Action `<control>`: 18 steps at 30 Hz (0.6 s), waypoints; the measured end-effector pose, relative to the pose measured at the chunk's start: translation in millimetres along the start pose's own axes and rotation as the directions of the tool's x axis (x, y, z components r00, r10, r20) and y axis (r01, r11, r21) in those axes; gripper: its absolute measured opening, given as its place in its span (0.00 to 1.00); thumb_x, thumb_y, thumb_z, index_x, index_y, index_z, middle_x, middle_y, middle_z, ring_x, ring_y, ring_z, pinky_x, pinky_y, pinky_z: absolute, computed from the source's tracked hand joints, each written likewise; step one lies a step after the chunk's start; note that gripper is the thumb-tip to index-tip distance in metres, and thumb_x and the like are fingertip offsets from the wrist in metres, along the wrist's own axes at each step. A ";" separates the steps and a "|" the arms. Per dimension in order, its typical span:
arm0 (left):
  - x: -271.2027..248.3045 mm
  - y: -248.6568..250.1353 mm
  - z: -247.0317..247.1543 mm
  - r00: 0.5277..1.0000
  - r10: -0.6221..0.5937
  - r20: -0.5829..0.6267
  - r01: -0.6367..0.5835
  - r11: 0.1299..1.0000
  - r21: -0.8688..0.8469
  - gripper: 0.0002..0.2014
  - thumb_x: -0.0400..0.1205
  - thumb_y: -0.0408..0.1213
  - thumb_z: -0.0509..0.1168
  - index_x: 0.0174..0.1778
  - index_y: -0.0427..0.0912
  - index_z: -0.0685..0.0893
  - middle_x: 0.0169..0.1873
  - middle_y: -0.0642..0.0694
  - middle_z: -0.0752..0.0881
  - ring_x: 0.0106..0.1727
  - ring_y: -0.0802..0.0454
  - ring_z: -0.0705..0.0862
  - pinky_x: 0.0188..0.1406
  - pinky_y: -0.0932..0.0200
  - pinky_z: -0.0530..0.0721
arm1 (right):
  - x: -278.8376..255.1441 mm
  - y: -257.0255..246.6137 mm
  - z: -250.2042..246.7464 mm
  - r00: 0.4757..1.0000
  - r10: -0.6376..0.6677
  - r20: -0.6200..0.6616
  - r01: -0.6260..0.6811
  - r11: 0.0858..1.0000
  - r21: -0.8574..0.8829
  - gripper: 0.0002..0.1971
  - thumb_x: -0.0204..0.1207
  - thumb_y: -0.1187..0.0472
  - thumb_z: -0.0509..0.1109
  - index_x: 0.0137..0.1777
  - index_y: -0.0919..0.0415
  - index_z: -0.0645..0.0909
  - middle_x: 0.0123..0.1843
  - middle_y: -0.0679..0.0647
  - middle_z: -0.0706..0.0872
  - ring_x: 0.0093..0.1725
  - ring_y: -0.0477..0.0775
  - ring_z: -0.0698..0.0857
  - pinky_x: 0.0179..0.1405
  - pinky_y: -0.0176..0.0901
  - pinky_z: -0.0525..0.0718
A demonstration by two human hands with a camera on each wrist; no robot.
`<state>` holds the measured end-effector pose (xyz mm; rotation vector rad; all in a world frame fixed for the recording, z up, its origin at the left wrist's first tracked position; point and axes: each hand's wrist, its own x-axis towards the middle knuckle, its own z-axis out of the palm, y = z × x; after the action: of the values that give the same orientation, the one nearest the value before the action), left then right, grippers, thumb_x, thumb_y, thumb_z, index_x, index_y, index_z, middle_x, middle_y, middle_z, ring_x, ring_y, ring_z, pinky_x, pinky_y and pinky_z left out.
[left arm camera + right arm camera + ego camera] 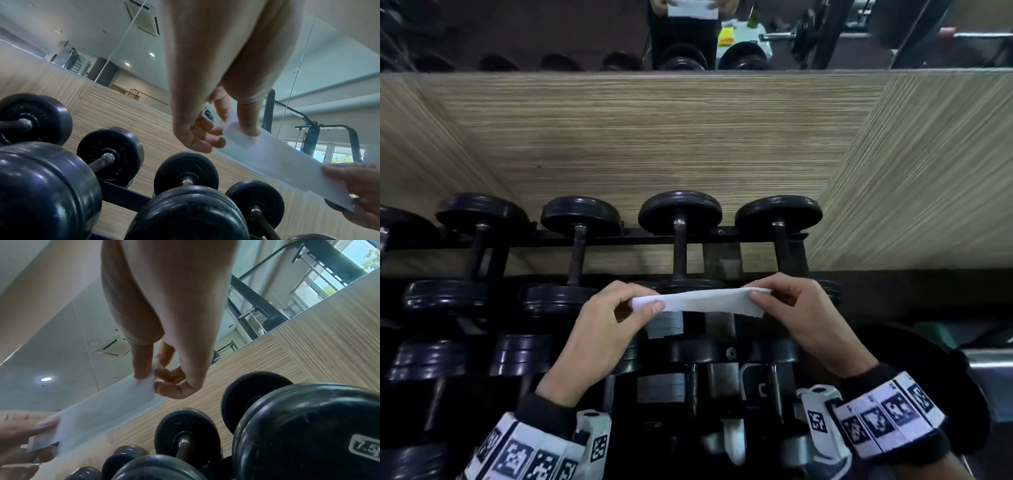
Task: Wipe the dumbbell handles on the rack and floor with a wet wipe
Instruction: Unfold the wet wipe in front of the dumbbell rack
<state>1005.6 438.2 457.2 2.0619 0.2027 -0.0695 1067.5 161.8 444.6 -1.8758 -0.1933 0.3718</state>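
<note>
Both hands are up over the rack (619,240) with the wipe (698,300) stretched flat between them: left hand (599,329) pinches one end between thumb and fingers, right hand (801,318) pinches the other. It's in the air, touching nothing, right above the near heads of the dumbbells (680,236) whose handles (680,253) run away toward the wood wall (654,137). What could go wrong, I'd guess: it's a thin sheet held only by the corners, so one pinch slipping lets it flop down between the weights, and if it stays stretched flat instead of wrapped around a bar it'll only swipe the top of the handle. The heads sit close together too, so knuckles could bump them. As for containers, the rack is the only holder here, with dumbbells sitting side by side in rows; I can't spot a wipe pack.
</note>
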 end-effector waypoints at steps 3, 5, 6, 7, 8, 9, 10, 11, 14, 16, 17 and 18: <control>8.1 2.2 -1.3 1.000 0.014 -0.024 -0.015 1.000 -0.026 0.06 0.76 0.49 0.72 0.45 0.54 0.90 0.49 0.52 0.85 0.49 0.56 0.84 0.47 0.74 0.77 | 7.0 4.7 -0.3 0.998 -0.024 -0.066 0.023 1.000 -0.019 0.04 0.81 0.56 0.73 0.49 0.50 0.90 0.51 0.43 0.87 0.47 0.43 0.85 0.56 0.48 0.83; 13.0 2.5 -3.7 1.000 -0.001 0.019 0.003 0.998 -0.065 0.10 0.76 0.52 0.71 0.48 0.53 0.90 0.48 0.56 0.87 0.46 0.57 0.85 0.49 0.68 0.79 | 9.6 4.5 0.8 0.997 -0.009 -0.081 0.010 1.000 0.011 0.06 0.83 0.56 0.70 0.52 0.52 0.89 0.55 0.42 0.88 0.51 0.42 0.85 0.59 0.47 0.83; 14.1 3.9 -4.3 0.997 -0.014 0.071 0.021 0.995 -0.098 0.11 0.77 0.52 0.70 0.50 0.52 0.89 0.42 0.57 0.88 0.40 0.56 0.83 0.45 0.65 0.79 | 9.9 2.9 1.7 0.997 0.008 -0.082 -0.005 0.999 0.035 0.07 0.85 0.56 0.68 0.55 0.52 0.89 0.55 0.45 0.89 0.53 0.45 0.86 0.61 0.49 0.84; 14.8 6.7 -4.6 0.992 -0.024 0.127 0.043 0.988 -0.150 0.11 0.77 0.51 0.70 0.50 0.51 0.89 0.35 0.57 0.85 0.35 0.56 0.80 0.39 0.65 0.77 | 10.1 1.0 2.6 0.996 0.020 -0.082 -0.014 0.998 0.065 0.09 0.86 0.56 0.67 0.56 0.52 0.89 0.55 0.48 0.90 0.56 0.48 0.87 0.63 0.51 0.85; 15.9 10.1 -4.9 0.983 -0.023 0.181 0.064 0.972 -0.226 0.10 0.77 0.48 0.70 0.51 0.49 0.88 0.33 0.55 0.85 0.33 0.56 0.79 0.37 0.68 0.76 | 10.4 -2.0 3.0 0.996 0.020 -0.084 -0.013 0.996 0.092 0.09 0.86 0.55 0.66 0.56 0.53 0.89 0.53 0.52 0.91 0.56 0.52 0.87 0.63 0.53 0.86; 16.9 14.5 -5.8 0.971 -0.021 0.238 0.093 0.950 -0.299 0.10 0.78 0.44 0.70 0.52 0.48 0.87 0.35 0.53 0.88 0.35 0.57 0.83 0.38 0.70 0.78 | 11.1 -5.3 3.1 0.996 0.014 -0.093 -0.003 0.994 0.114 0.10 0.87 0.55 0.66 0.54 0.55 0.88 0.52 0.56 0.90 0.55 0.55 0.88 0.61 0.56 0.87; 18.2 17.7 -7.4 0.956 -0.017 0.292 0.120 0.933 -0.340 0.11 0.78 0.41 0.70 0.55 0.46 0.86 0.40 0.51 0.91 0.39 0.56 0.88 0.42 0.71 0.80 | 12.2 -9.6 3.4 0.995 0.007 -0.104 0.007 0.991 0.133 0.09 0.86 0.55 0.66 0.53 0.55 0.88 0.50 0.59 0.90 0.51 0.57 0.89 0.56 0.58 0.88; 19.9 20.2 -9.2 0.942 -0.017 0.335 0.136 0.932 -0.336 0.12 0.79 0.41 0.69 0.57 0.46 0.87 0.45 0.50 0.92 0.45 0.56 0.90 0.48 0.70 0.81 | 13.4 -14.2 3.9 0.994 0.003 -0.113 0.015 0.988 0.152 0.09 0.86 0.56 0.67 0.52 0.56 0.88 0.49 0.61 0.90 0.47 0.59 0.89 0.48 0.57 0.89; 26.7 20.3 -18.4 0.920 -0.005 0.391 0.115 0.959 -0.258 0.15 0.81 0.52 0.66 0.55 0.50 0.91 0.52 0.52 0.92 0.56 0.57 0.88 0.65 0.59 0.76 | 18.2 -28.4 5.8 0.994 0.002 -0.109 0.023 0.975 0.221 0.07 0.83 0.60 0.71 0.53 0.62 0.88 0.46 0.65 0.90 0.33 0.61 0.88 0.27 0.46 0.85; 31.5 19.6 -24.8 0.897 -0.009 0.442 0.146 0.950 -0.277 0.18 0.81 0.56 0.66 0.53 0.47 0.92 0.51 0.47 0.92 0.57 0.46 0.88 0.67 0.53 0.75 | 22.9 -37.7 7.7 0.994 -0.010 -0.107 0.036 0.969 0.244 0.07 0.81 0.61 0.73 0.53 0.64 0.88 0.42 0.66 0.90 0.30 0.59 0.84 0.25 0.43 0.81; 33.6 20.4 -27.4 0.888 -0.004 0.460 0.149 0.948 -0.280 0.17 0.81 0.55 0.67 0.53 0.47 0.92 0.51 0.45 0.92 0.57 0.42 0.88 0.65 0.53 0.77 | 25.4 -42.5 9.2 0.994 -0.020 -0.103 0.045 0.968 0.246 0.07 0.80 0.61 0.74 0.53 0.64 0.89 0.42 0.67 0.89 0.32 0.59 0.83 0.27 0.44 0.80; 35.9 20.9 -29.6 0.881 0.007 0.474 0.138 0.953 -0.270 0.15 0.80 0.53 0.69 0.53 0.48 0.93 0.51 0.45 0.92 0.57 0.43 0.88 0.63 0.55 0.79 | 28.5 -47.2 11.4 0.995 -0.028 -0.093 0.051 0.968 0.245 0.07 0.80 0.61 0.74 0.54 0.63 0.89 0.43 0.69 0.89 0.35 0.60 0.82 0.31 0.46 0.80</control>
<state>1043.5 458.5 484.7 1.6771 -0.0203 -0.5476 1092.5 196.4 481.2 -1.6357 -0.1178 0.2706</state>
